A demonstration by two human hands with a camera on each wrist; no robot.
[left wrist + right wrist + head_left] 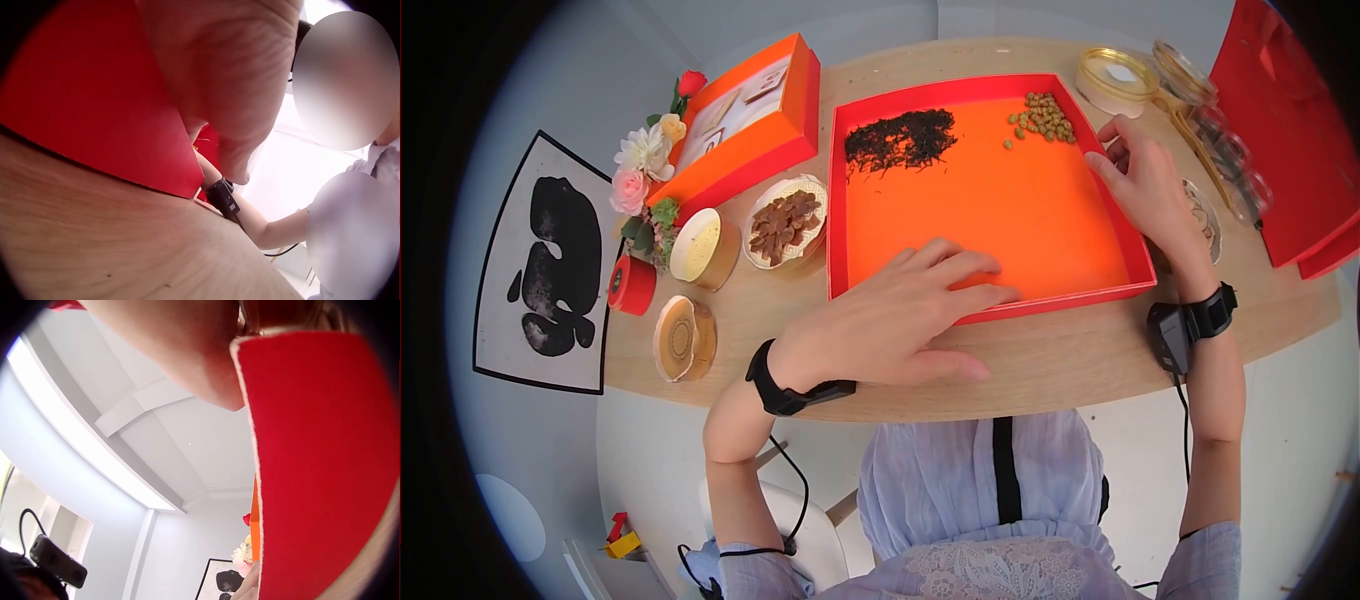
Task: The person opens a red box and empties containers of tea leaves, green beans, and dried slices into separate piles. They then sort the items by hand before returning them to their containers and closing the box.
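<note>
A shallow red-edged tray (pixel 1000 220) with an orange floor lies on the table. Dark shredded pieces (pixel 900 140) are spread at its back left, and small greenish-brown balls (pixel 1045 118) sit in its back right corner. The left hand (pixel 900 315) reaches over the tray's front wall, fingers spread and relaxed above the orange floor. At the right wall is the right hand (pixel 1145 185), fingers loosely bent by the rim; whether it touches is unclear. The left wrist view has the left palm (pixel 231 69) beside the red wall (pixel 94 100); the right wrist view has the right hand (pixel 181 344) above red board (pixel 319 456).
Left of the tray stand a bowl of brown pieces (pixel 785 225), a cup of pale yellow contents (pixel 700 248), another cup (pixel 684 340), a red tin (pixel 632 285), flowers (pixel 643 155) and an orange box (pixel 750 125). Gold-rimmed jar (pixel 1116 82), tongs (pixel 1200 150) and red bag (pixel 1290 140) are right.
</note>
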